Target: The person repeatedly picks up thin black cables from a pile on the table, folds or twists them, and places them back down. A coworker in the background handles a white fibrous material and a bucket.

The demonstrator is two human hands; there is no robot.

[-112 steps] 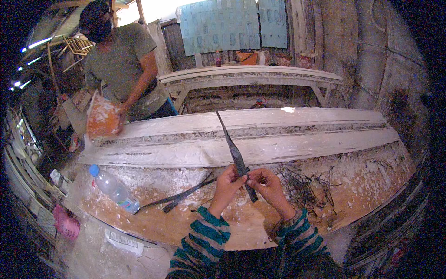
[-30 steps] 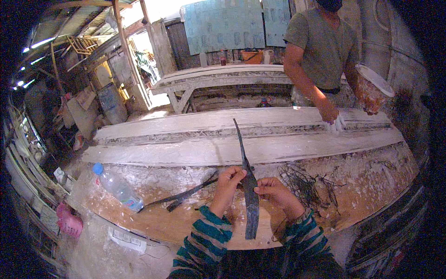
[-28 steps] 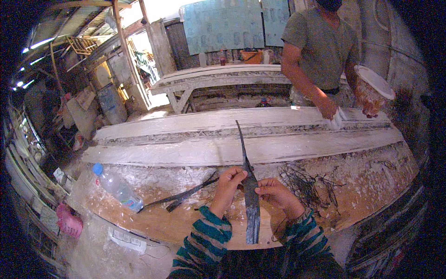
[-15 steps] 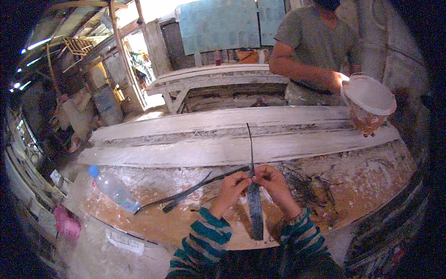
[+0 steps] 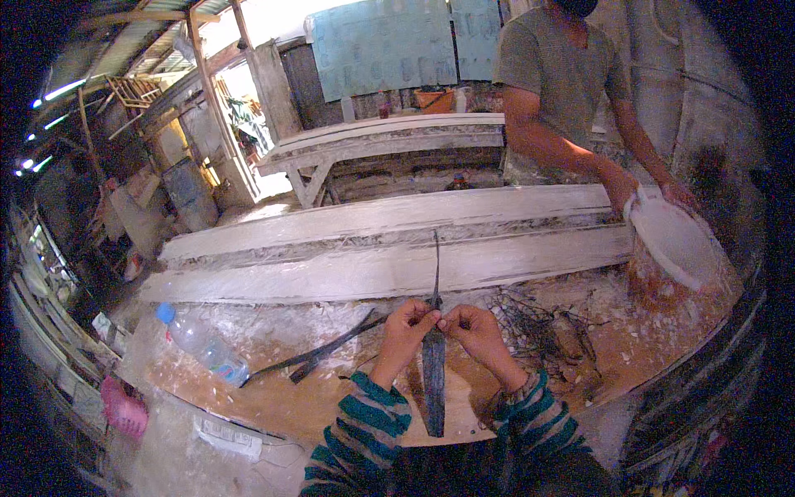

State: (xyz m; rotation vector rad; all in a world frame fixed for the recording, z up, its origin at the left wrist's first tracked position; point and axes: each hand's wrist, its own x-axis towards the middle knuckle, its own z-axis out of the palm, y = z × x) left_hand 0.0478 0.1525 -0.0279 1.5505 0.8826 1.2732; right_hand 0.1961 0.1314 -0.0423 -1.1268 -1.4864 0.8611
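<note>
Between my hands hangs a dark, flat strip (image 5: 433, 385), wide at its lower end and narrowing to a thin tail that points up and away. My left hand (image 5: 406, 335) pinches it near the narrow part, with thumb and forefinger closed. Right beside that, my right hand (image 5: 476, 331) pinches the same spot, its fingertips nearly touching the left ones. What the strip is made of I cannot make out. More dark strips (image 5: 331, 348) lie crossed on the table left of my left hand. A tangle of thin dark strands (image 5: 538, 335) lies right of my right hand.
A clear plastic bottle (image 5: 199, 344) with a blue cap lies at the table's left. Long whitish boards (image 5: 373, 269) run across behind my hands. At the far right, a co-worker (image 5: 563, 91) holds a white-rimmed bucket (image 5: 662, 273) at the table. A pink basket (image 5: 124, 406) stands lower left.
The co-worker's bucket has come down to the table and tilted, with a second hand now on it. My hands and the strip sit slightly further left in view, still pinched together.
</note>
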